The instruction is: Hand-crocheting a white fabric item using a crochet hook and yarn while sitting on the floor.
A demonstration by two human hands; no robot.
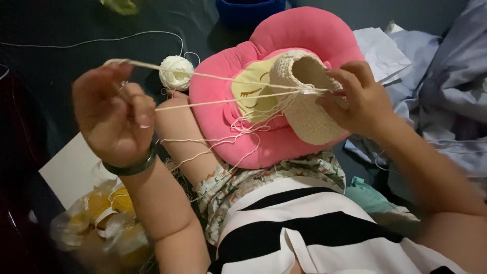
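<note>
- While the left hand (pixel 114 114) closes on taut cream yarn (pixel 223 99), the strands run nearly level rightward to the crocheted piece (pixel 304 109).
- The right hand (pixel 357 99) pinches that piece over a pink cushion (pixel 304 30), nearer the work.

Light was dim and soft; shadow swallowed the nine o'clock edge, and motion blur smeared the left hand (pixel 114 114).

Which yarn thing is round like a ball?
The cream yarn ball lying beside the pink cushion. The other yarn thing, the crocheted piece in the right hand, is hollow, cup-shaped.
</note>
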